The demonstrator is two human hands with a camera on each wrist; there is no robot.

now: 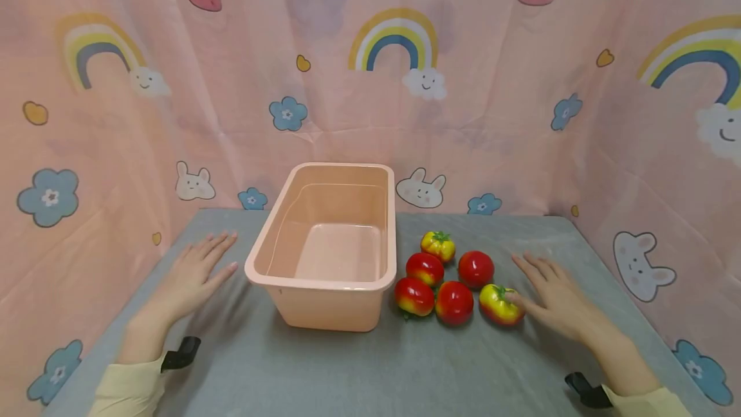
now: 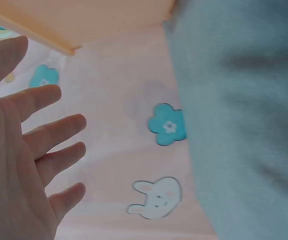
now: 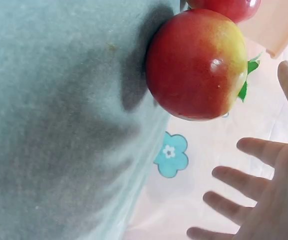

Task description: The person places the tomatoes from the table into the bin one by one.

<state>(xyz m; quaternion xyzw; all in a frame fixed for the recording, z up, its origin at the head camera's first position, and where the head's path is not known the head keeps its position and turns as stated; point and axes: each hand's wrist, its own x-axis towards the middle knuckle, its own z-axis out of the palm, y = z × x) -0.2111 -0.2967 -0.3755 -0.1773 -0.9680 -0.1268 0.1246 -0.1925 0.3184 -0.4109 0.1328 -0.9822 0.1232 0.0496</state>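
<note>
Head view, left grip (image 1: 192, 280) and right grip (image 1: 558, 301) spread, tub (image 1: 330, 306) and fruits (image 1: 454, 298) between, rainbow-print curtain (image 1: 492, 134) behind.

Pink bin (image 1: 329, 309) walls off the middle of the surface (image 1: 463, 372), six fruits (image 1: 454, 303) crowd its right flank, near side offers free passage

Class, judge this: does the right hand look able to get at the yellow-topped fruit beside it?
Probably yes: the right hand is empty and close to that fruit, with nothing visible between them.
</note>
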